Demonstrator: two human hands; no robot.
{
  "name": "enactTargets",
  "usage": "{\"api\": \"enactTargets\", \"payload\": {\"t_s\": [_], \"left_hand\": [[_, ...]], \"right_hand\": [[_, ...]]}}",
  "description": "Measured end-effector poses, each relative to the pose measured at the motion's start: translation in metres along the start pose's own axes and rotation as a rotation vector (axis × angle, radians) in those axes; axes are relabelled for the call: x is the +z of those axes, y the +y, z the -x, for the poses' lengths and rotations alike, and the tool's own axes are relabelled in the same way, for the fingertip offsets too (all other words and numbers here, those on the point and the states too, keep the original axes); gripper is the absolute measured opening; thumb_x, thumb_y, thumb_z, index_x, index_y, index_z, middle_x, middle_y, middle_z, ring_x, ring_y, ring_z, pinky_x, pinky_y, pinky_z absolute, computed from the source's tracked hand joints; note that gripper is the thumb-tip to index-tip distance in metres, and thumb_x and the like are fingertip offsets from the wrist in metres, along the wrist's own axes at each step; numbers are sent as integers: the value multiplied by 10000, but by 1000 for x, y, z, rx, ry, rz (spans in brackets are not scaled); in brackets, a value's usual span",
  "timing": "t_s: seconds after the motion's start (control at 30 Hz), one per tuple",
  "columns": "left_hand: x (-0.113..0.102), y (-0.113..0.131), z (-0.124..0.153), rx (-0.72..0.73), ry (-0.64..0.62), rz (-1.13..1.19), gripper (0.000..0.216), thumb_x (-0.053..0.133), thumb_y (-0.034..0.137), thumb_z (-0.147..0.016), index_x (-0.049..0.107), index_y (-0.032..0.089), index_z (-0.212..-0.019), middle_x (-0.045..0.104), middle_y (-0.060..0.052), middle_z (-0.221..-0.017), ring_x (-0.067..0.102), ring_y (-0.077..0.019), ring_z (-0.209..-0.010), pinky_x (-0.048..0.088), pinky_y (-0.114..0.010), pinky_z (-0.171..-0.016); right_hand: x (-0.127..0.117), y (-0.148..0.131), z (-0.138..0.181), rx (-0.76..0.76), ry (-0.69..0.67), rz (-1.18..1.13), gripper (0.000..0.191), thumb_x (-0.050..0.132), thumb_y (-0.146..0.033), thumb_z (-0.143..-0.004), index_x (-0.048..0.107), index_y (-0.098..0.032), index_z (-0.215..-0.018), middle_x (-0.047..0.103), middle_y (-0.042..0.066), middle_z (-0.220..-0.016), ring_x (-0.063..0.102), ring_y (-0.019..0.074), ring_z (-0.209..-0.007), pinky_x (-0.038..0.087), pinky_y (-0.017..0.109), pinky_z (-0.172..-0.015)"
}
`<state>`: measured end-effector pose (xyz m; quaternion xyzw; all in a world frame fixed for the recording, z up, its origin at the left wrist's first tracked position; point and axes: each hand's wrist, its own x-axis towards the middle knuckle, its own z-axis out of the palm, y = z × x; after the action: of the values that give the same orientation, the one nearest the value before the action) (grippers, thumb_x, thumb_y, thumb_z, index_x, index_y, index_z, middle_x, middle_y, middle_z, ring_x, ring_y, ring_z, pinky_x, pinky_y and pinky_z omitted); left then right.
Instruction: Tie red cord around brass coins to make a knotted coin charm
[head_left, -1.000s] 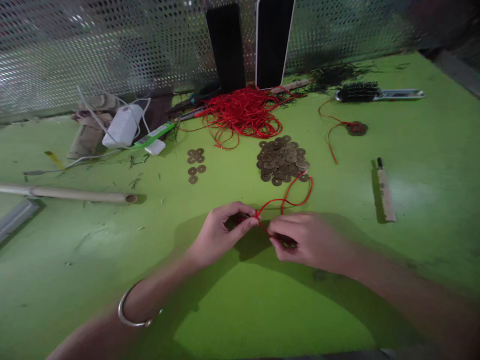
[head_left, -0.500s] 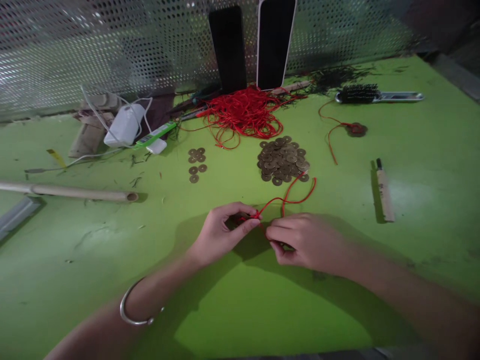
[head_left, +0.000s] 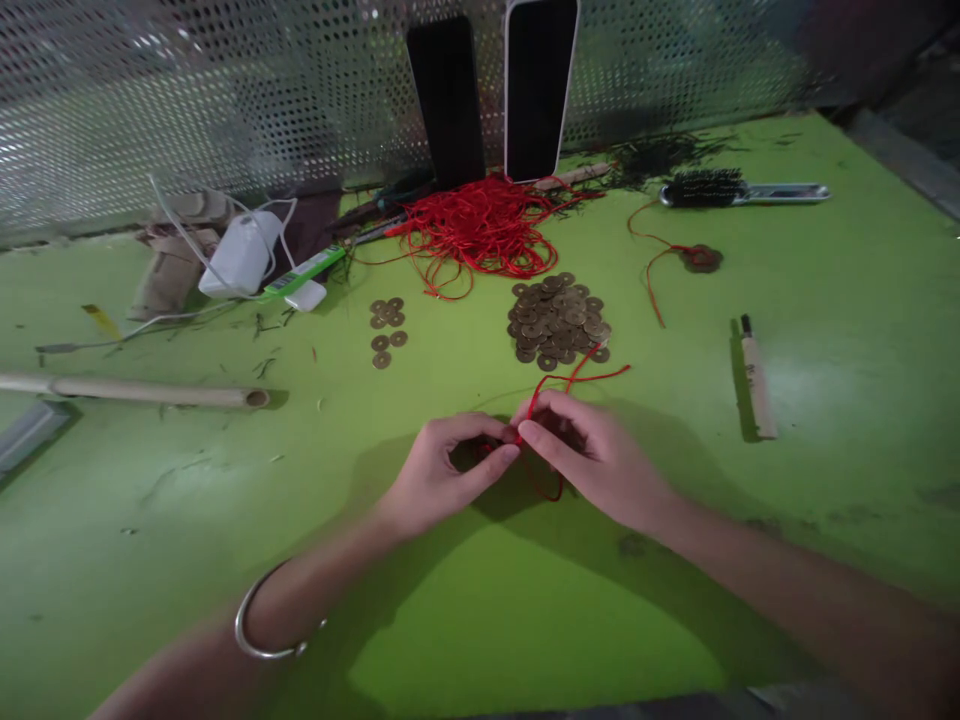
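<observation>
At the centre of the clock, thumbs and fingertips nearly meet: the left hand (head_left: 439,470) has thumb and forefinger pinched on the red cord (head_left: 533,402), and the right hand (head_left: 600,460) also grips it in a narrow pinch. Whatever lies inside the left hand's curl is mostly covered by fingers; it seems to be a cord-wrapped bundle, though the shade makes that uncertain. One loop of the cord droops below the fingertips at 5 o'clock, while loose strands run out toward 1 and 2 o'clock, one touching the edge of the coin pile (head_left: 555,320), where overlapping holed coins hide those beneath. At 10 o'clock lies a small coin cluster (head_left: 386,313), partly overlapping. Just before 12 o'clock a red cord tangle (head_left: 480,225) covers parts of the tools under it, and behind it a dark phone (head_left: 448,100) and a white-edged phone (head_left: 541,90) lean on the mesh panel (head_left: 300,110), their screens black. At 2 o'clock is a knotted coin piece (head_left: 701,258), its knot too small to read, with a hairbrush (head_left: 742,190) beyond. A wooden-handled tool (head_left: 757,390) carries illegible marks just before 3 o'clock. At 9 o'clock the bamboo tube (head_left: 150,390) is cut off by the view's left edge.
</observation>
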<state>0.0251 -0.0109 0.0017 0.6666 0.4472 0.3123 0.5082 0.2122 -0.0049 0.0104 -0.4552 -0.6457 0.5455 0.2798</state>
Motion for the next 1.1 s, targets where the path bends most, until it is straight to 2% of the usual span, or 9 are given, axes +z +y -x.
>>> {"api": "enactTargets", "payload": {"t_s": [0.27,0.37,0.7,0.87,1.1], "left_hand": [[-4,4,-4,-48,-106,52,184,552,272,-866,657,134,-802,642,-12,-718,538,-94,-651,422,-191,-594],[-4,4,-4,-53,-110,70,195,553,278,-866,657,131,-789,649,-17,-727,547,-98,-665,429,-192,-607],[-1,-1,-1,-98,19,115,216,560,337,-860,681,160,-878,683,-42,-791,617,-143,-743,475,-220,-637],[-4,1,-1,-99,-41,117,217,536,322,-875,670,152,-870,683,-48,-813,616,-146,-755,485,-234,-668],[-3,3,2,16,-112,126,139,555,168,-848,575,150,-984,637,-59,-916,595,-140,-846,490,-241,-754]], "right_hand": [[-1,0,1,-57,110,-51,110,549,-300,-878,570,-206,-826,594,-6,-735,577,127,-672,441,212,-554],[-1,0,2,-56,128,-61,103,549,-298,-878,583,-210,-837,609,0,-745,586,132,-678,444,216,-547],[-3,4,-2,-19,-28,42,152,479,-296,-910,589,-195,-936,628,20,-829,599,140,-747,462,234,-616],[-7,3,-4,0,-118,-43,127,525,-309,-887,576,-193,-883,606,-1,-772,582,125,-704,445,217,-589],[-11,2,-6,23,-175,-107,101,532,-285,-876,560,-188,-888,585,-3,-790,575,124,-733,457,222,-629]]}}
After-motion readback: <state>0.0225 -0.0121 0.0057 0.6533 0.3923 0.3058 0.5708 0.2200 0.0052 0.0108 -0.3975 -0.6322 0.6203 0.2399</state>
